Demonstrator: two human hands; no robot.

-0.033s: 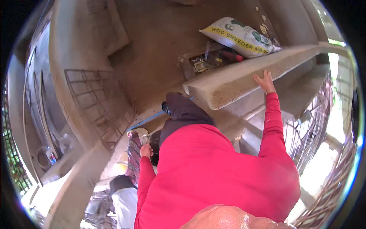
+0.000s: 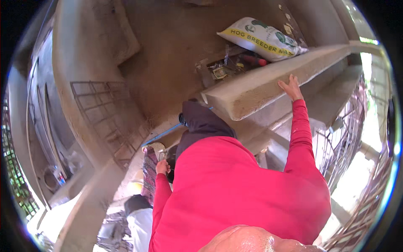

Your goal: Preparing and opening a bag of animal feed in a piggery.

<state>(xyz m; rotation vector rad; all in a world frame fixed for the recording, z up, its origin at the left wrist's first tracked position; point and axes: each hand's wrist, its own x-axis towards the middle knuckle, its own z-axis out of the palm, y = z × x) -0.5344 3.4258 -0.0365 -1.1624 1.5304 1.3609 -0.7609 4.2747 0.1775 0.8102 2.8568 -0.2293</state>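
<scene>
Two bare hands, both in red sleeves, were at work in a concrete-walled space. The right hand (image 2: 292, 89) was open, its fingers spread apart, touching the near edge of one low concrete wall (image 2: 258, 93); it rested there without gripping. The left hand (image 2: 163, 167) was clenched, its fingers curled around what looked like one thin metal handle (image 2: 161, 155). The handle stood at the person's left side, just beside one dark object (image 2: 171, 153), partly hidden by the red shirt (image 2: 239, 189); whether the two were joined could not be told.

One strip of patterned cloth (image 2: 149, 172) hung just left of the clenched hand, with one pale round piece (image 2: 158, 146) near its top. One dark trouser leg (image 2: 205, 122) reached forward from beneath the shirt, and one blue strip (image 2: 161, 135) ran along the ground near it.

Beyond the wall, well apart from both hands, one white sack (image 2: 262, 40) with a yellow band lay on its side. Near it were one red object (image 2: 255, 61) and one small yellowish packet (image 2: 219, 73) among clutter too small to count. One metal grille (image 2: 100, 101) leaned at a slant on the left. At lower left, one other person (image 2: 140, 224), in a white top and dark headwear, was partly in view behind the left sleeve.
</scene>
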